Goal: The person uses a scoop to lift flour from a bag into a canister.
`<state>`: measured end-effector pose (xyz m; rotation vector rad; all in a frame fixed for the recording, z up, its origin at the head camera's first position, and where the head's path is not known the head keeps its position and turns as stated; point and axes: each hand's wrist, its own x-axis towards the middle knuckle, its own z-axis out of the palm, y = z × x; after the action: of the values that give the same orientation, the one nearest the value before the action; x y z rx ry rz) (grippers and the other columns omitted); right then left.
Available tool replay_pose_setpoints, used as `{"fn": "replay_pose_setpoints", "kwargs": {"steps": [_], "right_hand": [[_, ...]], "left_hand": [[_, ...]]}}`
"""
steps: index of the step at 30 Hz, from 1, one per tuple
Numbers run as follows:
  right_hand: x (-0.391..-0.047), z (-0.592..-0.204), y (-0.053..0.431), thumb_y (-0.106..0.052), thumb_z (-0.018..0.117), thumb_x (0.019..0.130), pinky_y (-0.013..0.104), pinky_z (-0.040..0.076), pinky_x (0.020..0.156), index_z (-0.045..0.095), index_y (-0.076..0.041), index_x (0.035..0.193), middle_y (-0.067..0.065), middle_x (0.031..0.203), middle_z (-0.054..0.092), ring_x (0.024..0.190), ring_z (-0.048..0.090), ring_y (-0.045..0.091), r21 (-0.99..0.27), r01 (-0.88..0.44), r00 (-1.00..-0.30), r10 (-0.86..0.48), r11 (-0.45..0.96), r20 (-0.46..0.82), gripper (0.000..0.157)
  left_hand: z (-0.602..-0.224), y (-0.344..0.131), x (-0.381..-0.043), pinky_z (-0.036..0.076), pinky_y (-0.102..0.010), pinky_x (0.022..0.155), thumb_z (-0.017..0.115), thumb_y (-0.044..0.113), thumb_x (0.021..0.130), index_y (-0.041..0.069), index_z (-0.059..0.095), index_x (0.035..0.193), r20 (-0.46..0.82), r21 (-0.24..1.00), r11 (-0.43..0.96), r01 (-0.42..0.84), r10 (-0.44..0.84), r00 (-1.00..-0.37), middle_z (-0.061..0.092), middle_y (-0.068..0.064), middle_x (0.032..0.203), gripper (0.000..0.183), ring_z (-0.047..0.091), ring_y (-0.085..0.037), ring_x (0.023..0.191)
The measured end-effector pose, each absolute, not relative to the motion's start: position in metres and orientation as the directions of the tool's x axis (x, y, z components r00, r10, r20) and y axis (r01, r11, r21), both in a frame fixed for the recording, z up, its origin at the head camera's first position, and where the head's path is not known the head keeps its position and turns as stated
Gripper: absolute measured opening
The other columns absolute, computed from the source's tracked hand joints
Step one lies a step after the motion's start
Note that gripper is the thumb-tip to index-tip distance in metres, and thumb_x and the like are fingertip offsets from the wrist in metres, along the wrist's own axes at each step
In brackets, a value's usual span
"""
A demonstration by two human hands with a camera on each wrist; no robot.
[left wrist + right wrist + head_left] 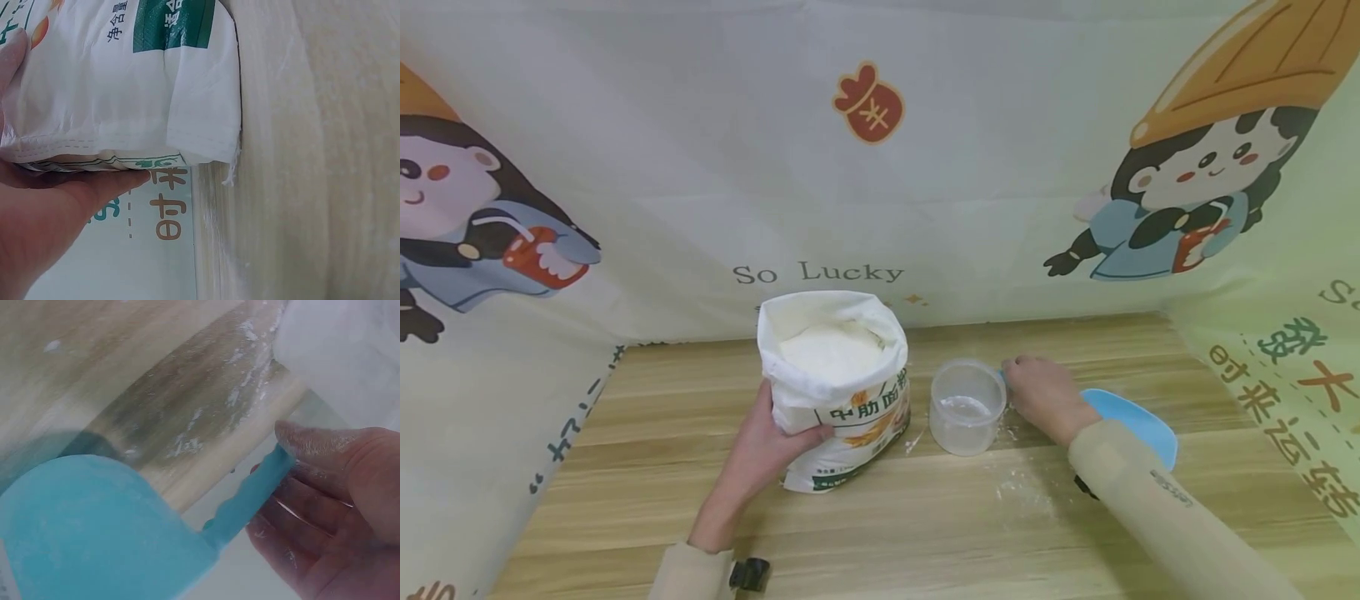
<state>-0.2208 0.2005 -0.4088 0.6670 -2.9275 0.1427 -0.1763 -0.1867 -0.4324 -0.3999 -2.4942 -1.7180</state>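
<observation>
A white printed flour bag (842, 417) stands with its top rolled back, pale flour (831, 354) showing inside. My left hand (775, 442) grips the bag's near left side, thumb across the front; in the left wrist view the bag (119, 94) shows its stitched bottom edge. To the right of the bag is a clear plastic cup (966, 417) with a little flour at its bottom. My right hand (1048, 396) pinches the handle of a blue scoop (1138, 425) between thumb and fingers. In the right wrist view the scoop (100, 531) appears broad and flour-dusted.
Spilled flour (1018, 487) marks the wood-grain tabletop (925, 533) between the cup and my right sleeve. A printed cloth (977, 167) with cartoon figures hangs behind and at both sides of the table.
</observation>
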Motion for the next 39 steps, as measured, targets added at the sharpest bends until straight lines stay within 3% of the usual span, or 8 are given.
{"fn": "replay_pose_setpoints", "kwargs": {"steps": [7,12,15,20,25,34,37,39], "right_hand": [[-0.210,-0.407,0.211,0.002,0.072,0.094,0.045,0.059,0.073,0.072,0.004,0.100,0.015,0.087,0.068,0.081,0.067,0.032,-0.050,-0.479,-0.868,-0.465,0.876,0.172,0.006],[-0.195,-0.405,0.220,0.003,0.074,0.092,0.044,0.060,0.068,0.071,0.003,0.101,0.014,0.090,0.069,0.080,0.068,0.032,-0.033,-0.525,-0.830,-0.504,0.850,0.238,0.009],[-0.183,-0.404,0.224,0.006,0.076,0.089,0.043,0.060,0.068,0.071,0.000,0.102,0.013,0.093,0.070,0.081,0.068,0.031,-0.016,-0.564,-0.798,-0.541,0.825,0.265,0.015],[-0.162,-0.406,0.232,0.016,0.079,0.080,0.044,0.061,0.082,0.070,-0.003,0.112,0.012,0.109,0.072,0.099,0.069,0.033,0.023,-0.643,-0.739,-0.628,0.766,0.244,0.038],[-0.149,-0.416,0.241,0.020,0.080,0.074,0.041,0.059,0.087,0.069,-0.005,0.114,0.007,0.110,0.071,0.106,0.067,0.029,0.079,-0.723,-0.644,-0.711,0.686,0.283,0.049],[-0.138,-0.436,0.260,0.015,0.073,0.068,0.042,0.059,0.085,0.069,-0.005,0.110,0.008,0.109,0.070,0.102,0.067,0.028,0.195,-0.813,-0.450,-0.805,0.549,0.387,0.046],[-0.133,-0.440,0.265,0.014,0.071,0.067,0.046,0.058,0.089,0.068,-0.005,0.113,0.009,0.114,0.069,0.107,0.066,0.030,0.226,-0.809,-0.441,-0.814,0.543,0.377,0.050],[-0.128,-0.441,0.269,0.014,0.073,0.067,0.052,0.056,0.092,0.068,-0.005,0.118,0.009,0.121,0.069,0.114,0.064,0.032,0.228,-0.796,-0.472,-0.810,0.562,0.349,0.055]], "left_hand": [[-0.431,-0.186,-0.174,0.046,-0.057,0.107,0.092,0.010,0.077,0.013,0.031,0.155,0.191,0.906,0.356,0.228,0.138,-0.972,0.055,-0.014,0.142,0.099,0.055,-0.036,0.129],[-0.430,-0.187,-0.174,0.045,-0.057,0.107,0.092,0.011,0.078,0.014,0.031,0.155,0.202,0.907,0.344,0.243,0.150,-0.968,0.055,-0.012,0.143,0.098,0.055,-0.035,0.129],[-0.430,-0.188,-0.174,0.045,-0.058,0.106,0.092,0.011,0.078,0.015,0.031,0.155,0.205,0.907,0.341,0.246,0.153,-0.967,0.055,-0.012,0.143,0.098,0.055,-0.035,0.129],[-0.429,-0.187,-0.173,0.046,-0.057,0.106,0.091,0.012,0.079,0.014,0.031,0.155,0.190,0.911,0.342,0.230,0.148,-0.971,0.054,-0.013,0.143,0.097,0.054,-0.035,0.129],[-0.428,-0.185,-0.174,0.045,-0.057,0.106,0.091,0.011,0.079,0.015,0.031,0.155,0.185,0.913,0.340,0.226,0.148,-0.971,0.054,-0.012,0.143,0.097,0.054,-0.034,0.130],[-0.430,-0.184,-0.174,0.045,-0.056,0.106,0.090,0.009,0.079,0.012,0.031,0.155,0.181,0.915,0.339,0.221,0.146,-0.973,0.054,-0.015,0.143,0.097,0.054,-0.036,0.129],[-0.431,-0.184,-0.174,0.046,-0.057,0.106,0.090,0.008,0.078,0.011,0.030,0.155,0.174,0.916,0.340,0.212,0.140,-0.975,0.054,-0.016,0.143,0.097,0.054,-0.037,0.129],[-0.432,-0.184,-0.173,0.046,-0.058,0.106,0.090,0.008,0.078,0.010,0.030,0.155,0.170,0.917,0.341,0.207,0.138,-0.976,0.054,-0.016,0.143,0.097,0.054,-0.038,0.129]]}}
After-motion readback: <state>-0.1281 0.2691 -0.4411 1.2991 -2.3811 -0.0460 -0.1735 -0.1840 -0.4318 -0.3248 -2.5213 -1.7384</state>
